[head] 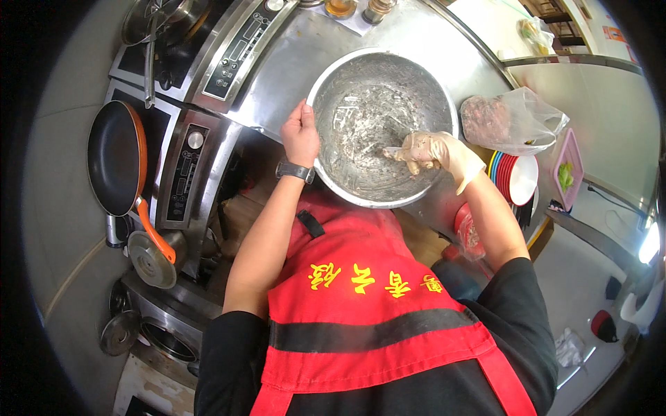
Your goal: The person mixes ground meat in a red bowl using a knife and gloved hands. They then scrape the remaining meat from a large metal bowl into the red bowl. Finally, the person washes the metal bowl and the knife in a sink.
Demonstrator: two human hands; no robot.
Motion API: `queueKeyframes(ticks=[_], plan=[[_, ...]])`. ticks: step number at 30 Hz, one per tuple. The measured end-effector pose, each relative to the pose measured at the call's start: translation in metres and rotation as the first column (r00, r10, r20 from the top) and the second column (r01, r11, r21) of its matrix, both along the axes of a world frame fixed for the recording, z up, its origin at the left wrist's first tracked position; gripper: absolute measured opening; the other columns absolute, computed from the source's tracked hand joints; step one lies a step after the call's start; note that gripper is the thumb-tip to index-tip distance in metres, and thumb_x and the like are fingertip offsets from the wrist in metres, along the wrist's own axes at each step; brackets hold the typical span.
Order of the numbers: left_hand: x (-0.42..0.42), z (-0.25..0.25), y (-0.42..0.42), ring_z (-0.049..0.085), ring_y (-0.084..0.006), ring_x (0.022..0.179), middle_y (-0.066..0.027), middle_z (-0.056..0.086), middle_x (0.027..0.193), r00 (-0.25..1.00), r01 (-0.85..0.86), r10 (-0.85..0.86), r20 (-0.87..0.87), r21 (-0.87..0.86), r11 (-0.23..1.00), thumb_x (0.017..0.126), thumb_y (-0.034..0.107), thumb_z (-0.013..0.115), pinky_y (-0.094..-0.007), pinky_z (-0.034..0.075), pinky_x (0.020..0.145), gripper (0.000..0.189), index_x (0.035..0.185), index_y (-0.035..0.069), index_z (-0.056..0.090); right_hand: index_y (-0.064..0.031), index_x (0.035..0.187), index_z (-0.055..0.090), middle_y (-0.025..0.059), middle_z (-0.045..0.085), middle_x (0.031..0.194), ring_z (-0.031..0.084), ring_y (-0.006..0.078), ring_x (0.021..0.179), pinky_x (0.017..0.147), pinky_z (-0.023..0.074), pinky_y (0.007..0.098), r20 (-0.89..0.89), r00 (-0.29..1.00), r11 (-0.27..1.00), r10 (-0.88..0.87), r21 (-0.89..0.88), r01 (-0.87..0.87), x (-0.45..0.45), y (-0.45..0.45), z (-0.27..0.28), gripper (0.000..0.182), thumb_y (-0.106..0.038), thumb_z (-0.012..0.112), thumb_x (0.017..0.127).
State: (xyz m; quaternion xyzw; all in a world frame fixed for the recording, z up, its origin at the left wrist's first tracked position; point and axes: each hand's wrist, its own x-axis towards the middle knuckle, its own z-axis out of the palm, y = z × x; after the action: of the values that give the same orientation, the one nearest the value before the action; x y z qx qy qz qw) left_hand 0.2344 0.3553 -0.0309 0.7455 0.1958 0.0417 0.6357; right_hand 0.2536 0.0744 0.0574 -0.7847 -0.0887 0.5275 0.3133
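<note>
A large stainless steel mixing bowl (359, 182) sits at the counter's near edge, in front of my red apron. Pale, greyish residue is smeared over its inner wall and bottom. My left hand (301, 134) grips the bowl's left rim, thumb on top. Inside the bowl, toward its right side, my right hand (422, 150) wears a pale disposable glove. Its fingers are curled and coated with sticky residue; whether they hold anything is unclear.
Right of the bowl lies a clear plastic bag (489, 118) of pinkish, meat-like food. Stacked coloured plates (522, 179) and a pink basket (568, 156) with greens stand beyond. At left are induction cookers (188, 174) and a frying pan (115, 158) with an orange handle. Jars (379, 10) stand at the back.
</note>
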Motion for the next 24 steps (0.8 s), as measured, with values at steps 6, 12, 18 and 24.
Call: queueKeyframes(ticks=[6,12,18,24], plan=[[0.008,0.023,0.003,0.065,-0.0153,0.093,-0.0134,0.072,0.103,0.994,0.043,-0.047,0.101,0.041,0.998,0.1,0.024,0.055,-0.0293,0.05,0.085,0.036,0.122,-0.003,0.063,-0.0116,0.081,0.074,0.0039,0.064,0.065,0.062,0.019,0.061,0.056,0.0475,0.0313,0.488,0.783,0.915,0.386,-0.091,-0.394,-0.019,-0.021,-0.023,0.014,-0.014,0.061,0.086],[0.006,0.038,-0.007,0.068,-0.0173,0.081,-0.0169,0.072,0.09,0.985,0.033,-0.057,0.162,0.148,0.988,0.097,0.024,0.06,-0.0305,0.052,0.076,0.033,0.116,-0.002,0.067,-0.0062,0.081,0.073,0.0102,0.069,0.069,0.068,0.0227,0.064,0.06,0.0527,0.0336,0.13,0.898,0.886,0.42,-0.271,-0.376,-0.02,0.01,-0.042,0.033,-0.037,0.063,0.086],[0.001,0.05,-0.012,0.068,-0.0173,0.075,-0.0174,0.072,0.086,0.985,0.044,-0.068,0.157,0.156,0.987,0.097,0.023,0.061,-0.0305,0.052,0.071,0.032,0.115,-0.002,0.067,-0.0072,0.07,0.064,0.0036,0.058,0.059,0.057,0.0163,0.056,0.054,0.0435,0.0319,0.041,0.984,0.984,0.173,-0.061,-0.17,-0.032,0.041,0.003,0.039,-0.041,0.062,0.089],[-0.003,0.048,-0.01,0.065,-0.0166,0.071,-0.0176,0.071,0.082,0.979,0.026,-0.065,0.193,0.196,0.98,0.097,0.022,0.061,-0.0304,0.051,0.068,0.031,0.115,-0.003,0.067,-0.0107,0.061,0.063,-0.0008,0.049,0.049,0.038,0.0105,0.038,0.039,0.0296,0.0306,-0.432,0.893,0.992,0.125,0.028,-0.125,-0.015,0.058,-0.014,0.047,-0.045,0.061,0.093]])
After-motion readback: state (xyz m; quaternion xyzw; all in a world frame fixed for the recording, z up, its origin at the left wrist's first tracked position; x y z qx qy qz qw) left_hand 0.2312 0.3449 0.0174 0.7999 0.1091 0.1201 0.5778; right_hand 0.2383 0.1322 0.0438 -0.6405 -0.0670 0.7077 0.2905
